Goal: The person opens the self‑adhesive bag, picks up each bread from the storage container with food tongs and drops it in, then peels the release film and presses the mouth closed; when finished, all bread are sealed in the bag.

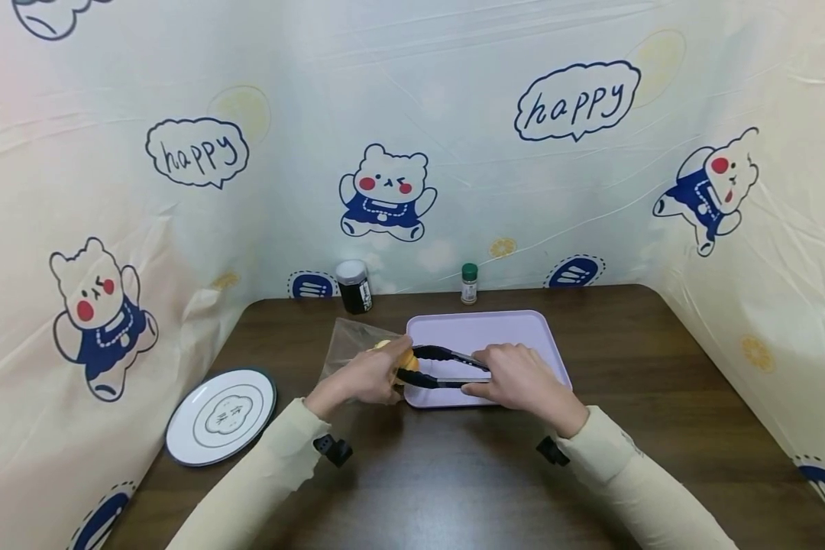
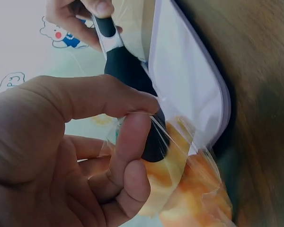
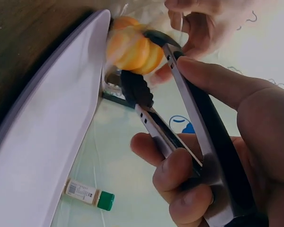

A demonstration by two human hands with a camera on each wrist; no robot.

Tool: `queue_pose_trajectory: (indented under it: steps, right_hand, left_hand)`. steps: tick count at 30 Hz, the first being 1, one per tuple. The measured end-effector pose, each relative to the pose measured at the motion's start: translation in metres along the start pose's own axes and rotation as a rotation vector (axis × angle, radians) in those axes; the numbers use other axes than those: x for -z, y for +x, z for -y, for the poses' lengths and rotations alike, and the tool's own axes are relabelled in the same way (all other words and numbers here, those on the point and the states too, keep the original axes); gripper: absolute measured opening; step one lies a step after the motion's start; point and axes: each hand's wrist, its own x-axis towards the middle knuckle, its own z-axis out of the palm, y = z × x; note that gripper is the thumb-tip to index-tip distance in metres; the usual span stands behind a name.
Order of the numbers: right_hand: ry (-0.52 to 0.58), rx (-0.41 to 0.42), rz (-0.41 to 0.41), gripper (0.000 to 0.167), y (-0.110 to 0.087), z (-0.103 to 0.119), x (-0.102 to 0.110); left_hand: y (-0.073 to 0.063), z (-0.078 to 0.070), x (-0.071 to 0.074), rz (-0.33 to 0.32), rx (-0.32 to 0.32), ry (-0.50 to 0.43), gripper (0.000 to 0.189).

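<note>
My left hand (image 1: 367,374) pinches the edge of a clear plastic bag (image 1: 347,344) between thumb and index finger, as the left wrist view shows closely. Golden, lobed bread (image 3: 132,49) lies at the bag's mouth, partly behind the clear film (image 2: 203,182). My right hand (image 1: 522,382) grips metal tongs (image 3: 189,104) with black handles and black scalloped tips. Their two arms are spread, and the tips reach the bread beside the left hand. In the head view, the left fingers hide part of the bread.
A lilac tray (image 1: 481,328) lies under and beyond the tongs. Behind it stands a small green-capped bottle (image 1: 469,284), and a dark jar with a grey lid (image 1: 354,286) is further left. A white plate (image 1: 199,428) sits at the table's left edge. Printed cloth surrounds the table.
</note>
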Motion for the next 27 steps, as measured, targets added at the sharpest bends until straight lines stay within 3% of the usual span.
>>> queue_pose_trajectory:
  steps: [4, 8, 13, 27]
  right_hand:
    - [-0.002, -0.013, -0.002, 0.054, 0.001, 0.001, 0.000]
    - [-0.022, 0.004, -0.022, 0.061, 0.000, 0.001, -0.002]
    - [-0.038, 0.030, -0.071, 0.065, -0.005, -0.004, -0.008]
    - [-0.039, 0.095, -0.143, 0.062, -0.009, -0.012, -0.018]
  left_hand:
    - [0.000, 0.000, 0.001, -0.005, -0.012, 0.005, 0.099]
    - [0.000, 0.003, 0.004, -0.031, 0.023, 0.022, 0.101]
    - [0.001, 0.005, 0.008, -0.017, 0.064, 0.001, 0.103]
    - [0.000, 0.008, 0.010, -0.012, 0.098, -0.057, 0.103]
